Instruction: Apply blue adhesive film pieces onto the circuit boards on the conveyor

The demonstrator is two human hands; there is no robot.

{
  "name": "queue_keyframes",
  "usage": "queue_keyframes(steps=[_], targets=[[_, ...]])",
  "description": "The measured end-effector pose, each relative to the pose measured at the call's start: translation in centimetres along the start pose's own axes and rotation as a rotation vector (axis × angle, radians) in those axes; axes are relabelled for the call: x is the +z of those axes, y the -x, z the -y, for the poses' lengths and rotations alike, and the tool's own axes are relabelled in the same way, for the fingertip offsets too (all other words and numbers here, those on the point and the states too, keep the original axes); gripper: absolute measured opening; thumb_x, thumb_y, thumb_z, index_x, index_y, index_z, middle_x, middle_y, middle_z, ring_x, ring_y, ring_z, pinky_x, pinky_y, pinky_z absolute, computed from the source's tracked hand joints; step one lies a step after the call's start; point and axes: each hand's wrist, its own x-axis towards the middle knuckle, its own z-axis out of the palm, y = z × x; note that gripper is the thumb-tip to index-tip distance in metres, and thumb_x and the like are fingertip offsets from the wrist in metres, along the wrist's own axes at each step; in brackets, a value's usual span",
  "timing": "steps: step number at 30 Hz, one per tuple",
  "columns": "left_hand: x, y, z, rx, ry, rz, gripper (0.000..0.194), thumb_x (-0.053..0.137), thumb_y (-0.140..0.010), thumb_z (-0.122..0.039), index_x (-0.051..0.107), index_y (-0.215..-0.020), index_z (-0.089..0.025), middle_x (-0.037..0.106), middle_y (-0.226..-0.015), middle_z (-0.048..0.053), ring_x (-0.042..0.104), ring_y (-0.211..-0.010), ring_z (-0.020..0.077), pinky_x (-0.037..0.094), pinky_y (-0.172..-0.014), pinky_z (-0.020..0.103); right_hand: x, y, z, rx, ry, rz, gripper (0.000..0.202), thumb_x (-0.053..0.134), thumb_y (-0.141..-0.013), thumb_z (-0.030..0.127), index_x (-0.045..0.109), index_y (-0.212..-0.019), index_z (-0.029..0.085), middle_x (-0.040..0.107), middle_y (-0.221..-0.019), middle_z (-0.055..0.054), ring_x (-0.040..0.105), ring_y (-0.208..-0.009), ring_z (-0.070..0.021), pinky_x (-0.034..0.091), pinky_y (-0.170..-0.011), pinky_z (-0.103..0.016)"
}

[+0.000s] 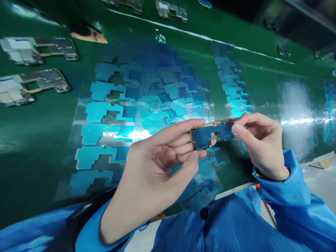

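Note:
A small circuit board [203, 136] with a dark blue film over its face is held up above the table. My left hand [168, 157] grips its left end between fingers and thumb. At the board's right end, my right hand [258, 140] is closed, with thumb and forefinger pinching the edge or the film there; which of the two I cannot tell. Beneath and left of my hands lie clear sheets bearing rows of blue cut-out film pieces [98, 112]. Another strip of blue film pieces [231, 85] lies beyond my right hand.
Two circuit boards [34, 85] rest at the left on the green table [86, 57], and another board [172, 11] is at the back. A white line [183, 30] crosses the far side. Small parts [284, 51] lie at the far right. The table's front edge [236, 189] runs close to my body.

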Motion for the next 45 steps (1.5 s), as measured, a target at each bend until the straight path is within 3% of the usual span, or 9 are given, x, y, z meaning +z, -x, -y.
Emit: queue_keyframes(steps=[18,28,37,45], targets=[[-0.39,0.01,-0.35,-0.024,-0.141,-0.012,0.032,0.065,-0.079,-0.016,0.071,-0.109,-0.024,0.078,-0.095,-0.001,0.075,-0.080,0.0167,0.062,-0.079,0.023,0.01,0.08,0.08,0.016,0.037,-0.010,0.012,0.075,-0.075,0.012,0.072,-0.077,0.023,0.071,-0.074,0.004,0.066,-0.067,-0.0098,0.058,-0.063,-0.023],[-0.36,-0.10,-0.04,-0.019,-0.143,-0.028,0.031,0.071,-0.077,-0.018,0.072,-0.108,-0.025,0.078,-0.093,-0.001,0.075,-0.077,0.0162,0.062,-0.077,0.022,0.10,0.19,0.09,0.007,0.052,-0.022,0.009,0.077,-0.075,0.016,0.072,-0.077,0.023,0.071,-0.074,0.004,0.067,-0.066,-0.0103,0.059,-0.063,-0.023],[-0.62,-0.24,0.17,-0.005,-0.245,-0.040,0.031,0.070,-0.078,-0.020,0.073,-0.108,-0.027,0.072,-0.068,-0.004,0.072,-0.065,0.0163,0.061,-0.059,0.021,0.32,0.03,0.22,0.002,0.097,-0.049,0.008,0.078,-0.074,0.018,0.071,-0.074,0.024,0.071,-0.072,0.003,0.066,-0.064,-0.0108,0.058,-0.060,-0.023],[-0.43,-0.27,0.08,-0.029,-0.181,-0.050,0.030,0.070,-0.076,-0.018,0.074,-0.105,-0.027,0.077,-0.078,-0.003,0.073,-0.063,0.0143,0.061,-0.059,0.018,0.33,-0.02,0.29,0.010,0.070,-0.037,0.010,0.078,-0.072,0.016,0.072,-0.073,0.023,0.071,-0.071,0.003,0.067,-0.064,-0.0104,0.059,-0.061,-0.022]])
